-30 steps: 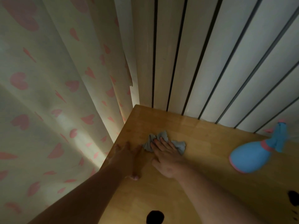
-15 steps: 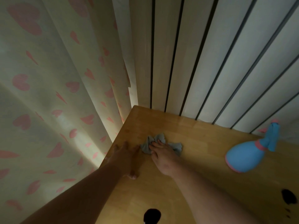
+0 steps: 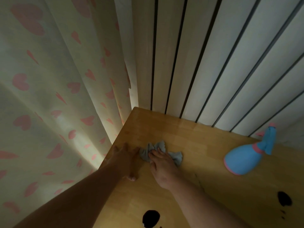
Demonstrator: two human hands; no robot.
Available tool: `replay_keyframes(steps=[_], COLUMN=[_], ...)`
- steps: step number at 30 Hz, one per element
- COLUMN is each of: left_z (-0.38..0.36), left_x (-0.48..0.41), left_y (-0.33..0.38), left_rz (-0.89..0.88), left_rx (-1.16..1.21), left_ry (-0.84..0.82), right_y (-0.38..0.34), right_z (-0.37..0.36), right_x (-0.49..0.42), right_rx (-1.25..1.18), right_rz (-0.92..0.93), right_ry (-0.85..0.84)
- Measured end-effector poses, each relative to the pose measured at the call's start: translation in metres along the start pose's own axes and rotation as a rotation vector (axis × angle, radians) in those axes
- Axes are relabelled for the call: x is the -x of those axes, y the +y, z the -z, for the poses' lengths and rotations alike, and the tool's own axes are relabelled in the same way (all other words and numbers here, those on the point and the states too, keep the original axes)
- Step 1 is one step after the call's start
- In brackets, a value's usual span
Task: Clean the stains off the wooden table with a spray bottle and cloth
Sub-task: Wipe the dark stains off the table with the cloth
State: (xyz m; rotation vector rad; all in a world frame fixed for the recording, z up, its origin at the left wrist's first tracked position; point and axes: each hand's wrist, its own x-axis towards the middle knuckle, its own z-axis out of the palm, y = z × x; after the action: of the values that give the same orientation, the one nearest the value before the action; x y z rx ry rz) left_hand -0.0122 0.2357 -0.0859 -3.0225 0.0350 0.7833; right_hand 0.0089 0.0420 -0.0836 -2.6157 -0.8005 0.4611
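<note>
Right hand [image 3: 162, 168] palm-down, fingers pinching grey cloth [image 3: 158, 149] on wooden table [image 3: 197, 145]; left hand [image 3: 125, 159] flat, fingers spread

Glossy light-wood table [image 3: 205, 145] with a bit of sheen, soft crumpled grey cloth [image 3: 158, 148], smooth matte-ish blue plastic spray bottle [image 3: 243, 159], thin fabric curtain [image 3: 49, 96] with printed hearts

Heart-print curtain [image 3: 54, 89] — slatted wall [image 3: 205, 60].
</note>
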Motion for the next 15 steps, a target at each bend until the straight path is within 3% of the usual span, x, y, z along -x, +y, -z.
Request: replay_keyframes(steps=[15], left_z=[0.004], left_x=[0.002], left_y=[0.0], left_rz=[-0.033], left_rx=[-0.078], left_ry=[0.005], right_y=[-0.008], right_z=[-0.012], right_x=[0.022], right_rx=[-0.042], right_rz=[-0.028], right_ry=[0.01])
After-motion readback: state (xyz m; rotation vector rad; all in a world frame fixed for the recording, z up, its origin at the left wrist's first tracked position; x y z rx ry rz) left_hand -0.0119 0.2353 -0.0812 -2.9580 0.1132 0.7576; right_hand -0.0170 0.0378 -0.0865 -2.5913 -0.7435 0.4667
